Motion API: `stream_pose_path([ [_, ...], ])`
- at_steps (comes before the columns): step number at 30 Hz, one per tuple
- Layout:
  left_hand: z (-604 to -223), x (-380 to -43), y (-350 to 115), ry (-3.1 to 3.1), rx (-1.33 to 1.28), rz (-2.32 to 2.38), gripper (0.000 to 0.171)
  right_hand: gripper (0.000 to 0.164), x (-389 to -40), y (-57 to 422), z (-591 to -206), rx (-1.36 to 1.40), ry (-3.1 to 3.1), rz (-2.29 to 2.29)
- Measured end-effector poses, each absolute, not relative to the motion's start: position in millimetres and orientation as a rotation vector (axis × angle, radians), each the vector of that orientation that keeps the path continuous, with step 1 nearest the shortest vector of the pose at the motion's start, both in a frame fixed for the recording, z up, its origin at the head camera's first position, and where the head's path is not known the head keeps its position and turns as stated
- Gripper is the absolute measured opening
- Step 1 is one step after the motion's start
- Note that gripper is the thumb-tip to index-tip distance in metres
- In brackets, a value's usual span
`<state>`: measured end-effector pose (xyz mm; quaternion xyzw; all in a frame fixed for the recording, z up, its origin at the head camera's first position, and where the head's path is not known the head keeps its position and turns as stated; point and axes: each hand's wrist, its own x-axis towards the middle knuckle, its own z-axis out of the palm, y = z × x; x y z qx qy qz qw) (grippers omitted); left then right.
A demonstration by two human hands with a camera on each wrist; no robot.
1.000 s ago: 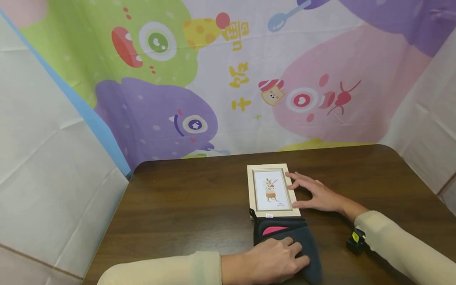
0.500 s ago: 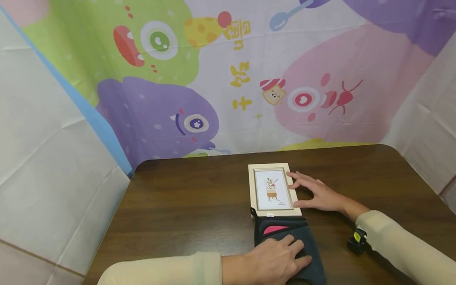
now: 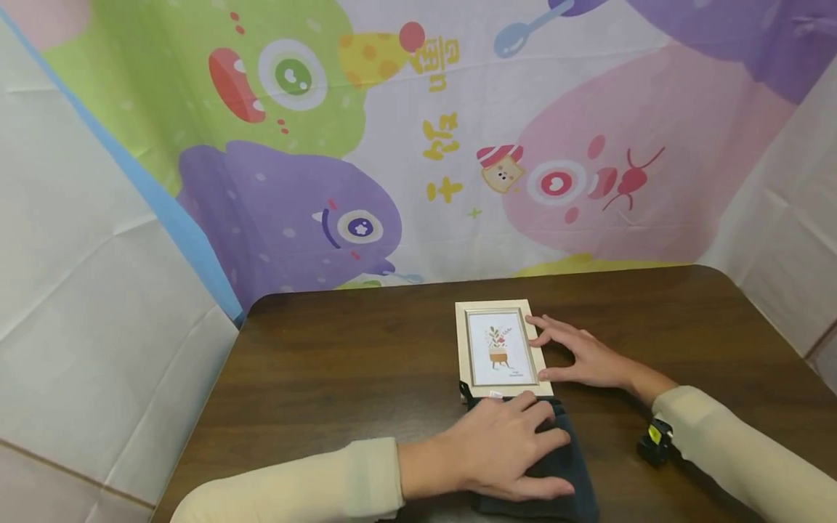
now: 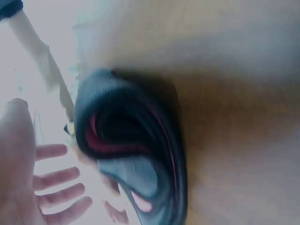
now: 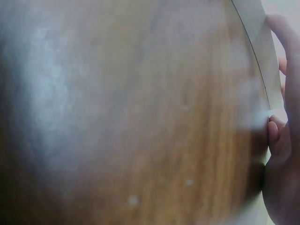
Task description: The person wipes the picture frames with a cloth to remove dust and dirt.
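A dark oven mitt (image 3: 580,476) with a hanging loop lies on the table, and its pink lining shows in the left wrist view. My left hand (image 3: 500,450) is over the mitt with fingers spread, covering much of it in the head view. From the left wrist, the hand appears apart from the mitt, with nothing in its fingers. Just beyond the mitt lies a cream picture frame (image 3: 480,341) holding a drawing of a potted plant. Against the frame's right edge, my right hand (image 3: 582,356) rests its thumb and fingertips, the fingers loosely extended.
The brown wooden table (image 3: 340,363) has rounded far corners. Behind it hangs a cloth (image 3: 405,240) printed with cartoon monsters, and pale sheets flank both sides. A small black camera (image 3: 654,443) sits at my right wrist.
My left hand has moved up from the lower part of the mitt toward the frame, its fingers spreading and now hiding the pink lining in the head view. My right hand and the frame stay put.
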<state>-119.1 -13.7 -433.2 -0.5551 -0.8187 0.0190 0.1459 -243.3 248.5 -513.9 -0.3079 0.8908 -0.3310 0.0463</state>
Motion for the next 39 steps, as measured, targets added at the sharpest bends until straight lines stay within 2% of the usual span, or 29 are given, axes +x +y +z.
stream_pose_path([
  [16,-432.2,-179.2,-54.1,-2.457,-1.283,-0.166,0.045,0.044,-245.2,248.9,-515.2,-0.939,2.719,-1.006],
  [23,-441.2,-203.1,-77.0,-2.592,-1.157,-0.229,0.047,0.045,-244.2,251.6,-516.5,-0.931,2.725,-1.014],
  [32,-455.1,-225.7,-101.0,-2.652,-1.042,-0.322,0.040,0.059,-240.7,249.5,-509.4,-0.892,2.640,-0.986],
  [39,-461.4,-240.7,-111.6,-2.697,-0.979,-0.341,0.041,0.062,-237.4,241.2,-489.6,-0.949,2.670,-0.993],
])
